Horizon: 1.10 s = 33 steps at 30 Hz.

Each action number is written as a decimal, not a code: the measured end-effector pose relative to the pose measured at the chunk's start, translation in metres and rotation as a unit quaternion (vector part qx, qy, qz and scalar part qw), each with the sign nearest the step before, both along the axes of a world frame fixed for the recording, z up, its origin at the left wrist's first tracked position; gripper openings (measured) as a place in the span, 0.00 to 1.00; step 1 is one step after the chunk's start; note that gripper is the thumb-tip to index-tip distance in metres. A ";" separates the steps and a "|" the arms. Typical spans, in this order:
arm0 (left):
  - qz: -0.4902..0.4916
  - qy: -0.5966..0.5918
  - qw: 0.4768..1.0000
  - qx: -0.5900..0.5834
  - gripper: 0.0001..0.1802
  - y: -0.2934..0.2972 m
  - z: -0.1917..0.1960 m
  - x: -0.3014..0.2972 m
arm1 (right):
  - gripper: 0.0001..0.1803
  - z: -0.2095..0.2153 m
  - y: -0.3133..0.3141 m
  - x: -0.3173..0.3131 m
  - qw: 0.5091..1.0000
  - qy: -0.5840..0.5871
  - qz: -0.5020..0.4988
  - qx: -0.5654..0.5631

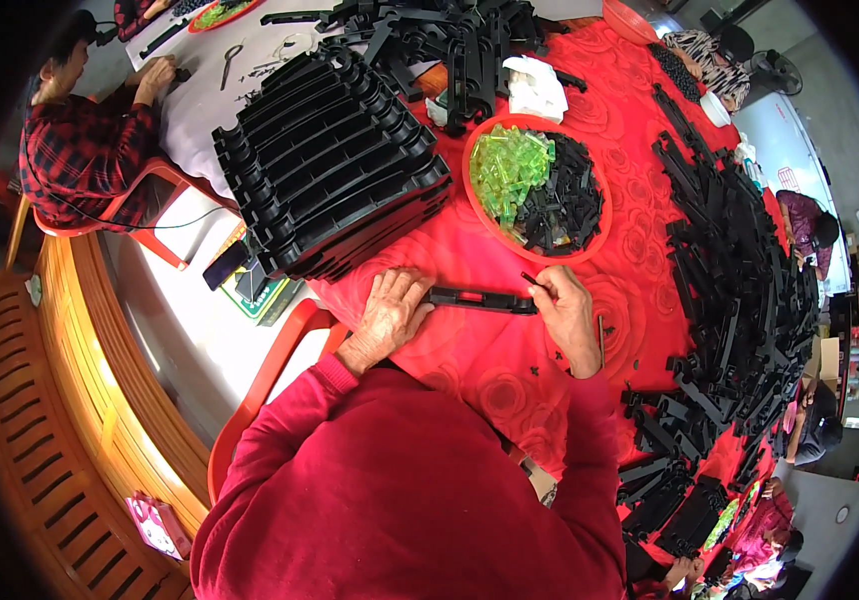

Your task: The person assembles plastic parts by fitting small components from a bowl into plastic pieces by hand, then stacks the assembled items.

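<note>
A long black plastic bar (480, 299) lies flat on the red patterned tablecloth (510, 370) in front of me. My left hand (390, 312) presses down on its left end. At the bar's right end my right hand (568, 315) pinches a small thin black piece (533, 280) between its fingers. Just beyond the bar stands a round red tray (477, 205) filled with clear green pieces (510, 170) on its left and small black pieces (568, 195) on its right.
A tall stack of black plastic bars (330, 160) rises at the left; a long heap of loose black parts (740, 290) runs down the right. White cloth (535, 88) lies behind the tray. Other people sit around the table, one in a plaid shirt (80, 150) at far left.
</note>
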<state>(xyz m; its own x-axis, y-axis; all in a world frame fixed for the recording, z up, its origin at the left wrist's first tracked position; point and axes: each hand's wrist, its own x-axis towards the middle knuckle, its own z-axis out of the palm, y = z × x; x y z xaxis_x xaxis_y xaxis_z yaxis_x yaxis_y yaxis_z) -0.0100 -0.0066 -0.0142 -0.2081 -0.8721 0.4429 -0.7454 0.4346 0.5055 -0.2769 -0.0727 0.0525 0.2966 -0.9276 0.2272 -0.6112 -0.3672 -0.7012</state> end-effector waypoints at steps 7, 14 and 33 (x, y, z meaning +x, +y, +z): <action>0.002 0.006 1.000 0.004 0.22 -0.001 0.001 0.001 | 0.06 0.029 -0.014 0.025 0.996 0.047 -0.042 -0.069; 0.001 0.003 1.000 -0.001 0.24 0.002 -0.001 0.000 | 0.07 0.022 -0.067 0.068 0.990 0.079 -0.067 -0.099; 0.004 0.001 1.000 0.012 0.25 0.000 0.002 -0.001 | 0.08 0.000 -0.098 0.067 0.971 0.218 -0.047 -0.087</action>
<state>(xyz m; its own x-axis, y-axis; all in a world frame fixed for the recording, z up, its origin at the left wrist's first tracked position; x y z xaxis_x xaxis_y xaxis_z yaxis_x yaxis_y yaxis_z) -0.0106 -0.0064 -0.0125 -0.2008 -0.8839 0.4223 -0.7481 0.4167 0.5164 -0.2094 -0.1709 0.0520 0.3159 -0.9137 0.2554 -0.8724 -0.3856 -0.3005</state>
